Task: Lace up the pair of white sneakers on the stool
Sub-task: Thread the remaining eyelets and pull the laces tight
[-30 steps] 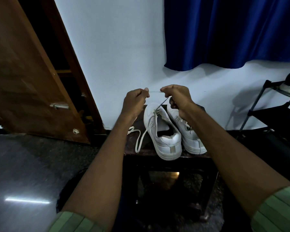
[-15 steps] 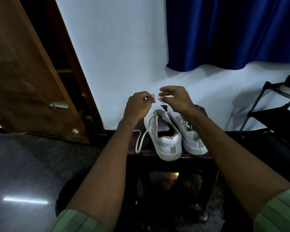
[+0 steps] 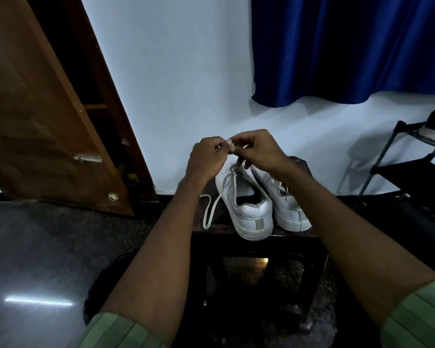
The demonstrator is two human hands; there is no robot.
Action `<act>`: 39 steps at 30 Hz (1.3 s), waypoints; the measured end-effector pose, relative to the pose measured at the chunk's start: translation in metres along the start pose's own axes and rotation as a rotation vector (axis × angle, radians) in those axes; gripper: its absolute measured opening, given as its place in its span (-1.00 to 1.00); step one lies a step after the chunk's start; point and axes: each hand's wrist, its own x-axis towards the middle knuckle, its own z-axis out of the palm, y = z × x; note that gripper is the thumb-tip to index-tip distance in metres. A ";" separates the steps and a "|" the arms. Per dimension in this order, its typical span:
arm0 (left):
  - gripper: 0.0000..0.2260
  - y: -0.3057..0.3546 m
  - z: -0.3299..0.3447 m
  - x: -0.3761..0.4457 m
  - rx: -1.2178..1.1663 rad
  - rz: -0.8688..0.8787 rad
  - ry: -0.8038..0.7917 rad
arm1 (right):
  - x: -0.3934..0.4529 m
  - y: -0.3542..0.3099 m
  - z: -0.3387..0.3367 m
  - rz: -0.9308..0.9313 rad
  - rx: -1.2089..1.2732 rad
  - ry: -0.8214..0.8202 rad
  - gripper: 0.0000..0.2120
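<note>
Two white sneakers stand side by side, heels toward me, on a dark stool (image 3: 211,228). Above the front of the left sneaker (image 3: 246,212), my left hand (image 3: 206,162) and my right hand (image 3: 259,151) meet with their fingertips touching. Both pinch the upper end of this sneaker's white lace (image 3: 232,177). The lace's other end (image 3: 210,212) hangs loose off the shoe's left side onto the stool. The right sneaker (image 3: 286,209) is partly behind my right forearm, and its lacing is mostly hidden.
A brown wooden door (image 3: 35,116) leans open at the left. A blue curtain (image 3: 349,46) hangs on the white wall behind. A black metal rack (image 3: 397,169) stands at the right. The floor is dark and glossy.
A second ago my hands held the lace stretched between them. The right hand then let go and spread its fingers. Now both hands have come together, pinching the lace end.
</note>
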 end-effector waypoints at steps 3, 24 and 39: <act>-0.66 0.001 -0.001 -0.002 0.009 0.004 -0.019 | 0.002 -0.001 0.003 0.027 -0.074 0.197 -0.94; -0.74 -0.004 -0.008 -0.001 -0.447 -0.227 -0.264 | 0.003 0.000 -0.016 0.206 -0.350 0.106 -0.52; -0.80 -0.001 0.008 -0.013 -0.488 -0.287 -0.161 | -0.001 -0.015 -0.006 0.482 -0.425 -0.104 -0.80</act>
